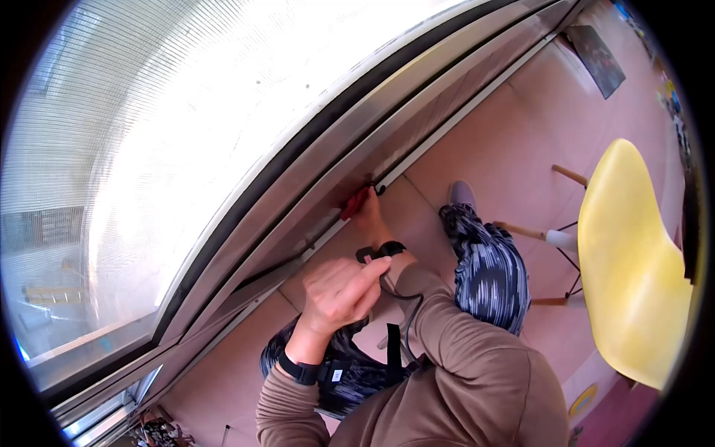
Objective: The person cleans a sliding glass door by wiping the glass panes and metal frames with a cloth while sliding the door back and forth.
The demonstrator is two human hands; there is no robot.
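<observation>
My right hand (366, 213) reaches down to the base of the metal-framed glass door, its fingers closed round a red cloth (353, 204) pressed against the lower panel. Closer to me, my left hand (341, 292) is held up with its fingers curled, beside the right wrist. Whether anything is inside that curl is hidden. A black strap with a small device (368, 255) circles the right wrist, and a black cable (414, 299) hangs along the sleeve. Another black band (302, 370) is on the left wrist.
The large glass pane (186, 141) and its frame (298, 175) fill the left side. A yellow chair (629, 261) with wooden legs stands at my right. My shoe (462, 194) rests on the tiled floor (506, 141). A dark flat panel (596, 61) lies at the far right.
</observation>
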